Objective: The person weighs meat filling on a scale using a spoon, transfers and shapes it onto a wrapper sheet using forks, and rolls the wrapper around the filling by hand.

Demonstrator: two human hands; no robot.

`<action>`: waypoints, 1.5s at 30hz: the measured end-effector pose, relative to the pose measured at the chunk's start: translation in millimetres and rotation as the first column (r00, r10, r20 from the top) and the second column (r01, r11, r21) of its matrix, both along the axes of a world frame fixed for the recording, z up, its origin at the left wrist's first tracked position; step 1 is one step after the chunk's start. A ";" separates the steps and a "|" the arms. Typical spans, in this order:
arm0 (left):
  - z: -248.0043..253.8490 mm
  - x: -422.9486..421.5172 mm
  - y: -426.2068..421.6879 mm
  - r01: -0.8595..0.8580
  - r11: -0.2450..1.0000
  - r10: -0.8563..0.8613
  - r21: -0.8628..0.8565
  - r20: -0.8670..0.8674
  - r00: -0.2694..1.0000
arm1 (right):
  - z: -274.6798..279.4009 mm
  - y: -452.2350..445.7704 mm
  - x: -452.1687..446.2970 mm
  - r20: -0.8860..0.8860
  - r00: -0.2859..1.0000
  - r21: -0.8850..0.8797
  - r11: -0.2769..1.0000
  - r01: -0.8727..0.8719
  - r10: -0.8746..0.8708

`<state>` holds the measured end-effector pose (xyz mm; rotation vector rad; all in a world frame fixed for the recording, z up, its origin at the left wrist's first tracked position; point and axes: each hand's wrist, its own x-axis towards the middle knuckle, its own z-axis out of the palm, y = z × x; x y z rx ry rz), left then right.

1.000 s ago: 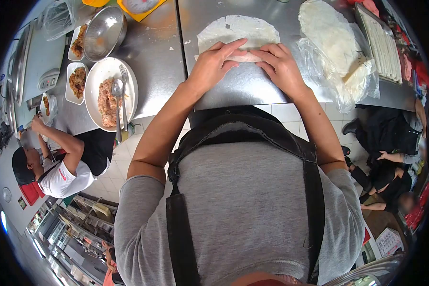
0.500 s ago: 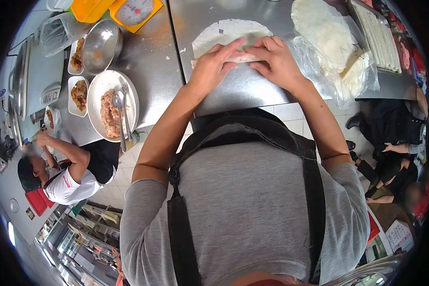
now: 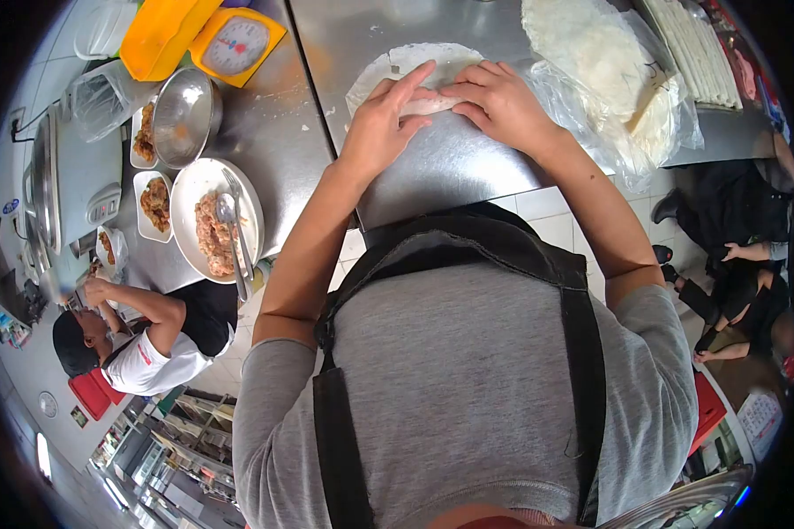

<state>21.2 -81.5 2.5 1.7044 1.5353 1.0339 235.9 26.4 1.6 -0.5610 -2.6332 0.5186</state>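
Observation:
A thin, round white wrapper sheet (image 3: 415,60) lies on the steel counter. Its near edge is folded into a short roll (image 3: 430,106) with something pinkish showing through. My left hand (image 3: 381,122) is at the left end of this roll, thumb below and fingers above, with the index finger stretched out over the sheet. On the right end, my right hand (image 3: 496,101) has its fingers curled and thumb tucked under, gripping the roll. The fingers hide both ends of the roll.
At left are a white plate (image 3: 183,198) of minced meat with a spoon and fork, a steel bowl (image 3: 187,115), small dishes and a yellow scale (image 3: 238,44). At right, wrapper sheets (image 3: 591,53) on plastic adjoin a tray of white rolls (image 3: 692,53). A co-worker (image 3: 150,348) stands left.
The whole view has shifted slightly, with the left-side dishes now lower. My hands stay at the roll; the left fingers have bent a little and the right hand sits closer over it.

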 end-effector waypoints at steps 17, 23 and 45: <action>8.9 -10.5 14.0 -0.028 0.999 0.030 0.017 -0.138 0.990 | -8.0 14.7 -10.7 0.013 0.999 0.076 0.996 -0.037 0.036; -3.7 -19.1 5.3 -0.140 0.990 0.137 -0.016 -0.134 0.981 | -1.1 17.1 -14.2 0.001 1.000 0.066 0.997 -0.029 0.029; -0.4 -60.3 4.4 -0.267 0.931 0.286 -0.248 0.044 0.957 | -3.4 44.4 -29.0 -0.020 0.997 -0.014 0.997 0.079 -0.080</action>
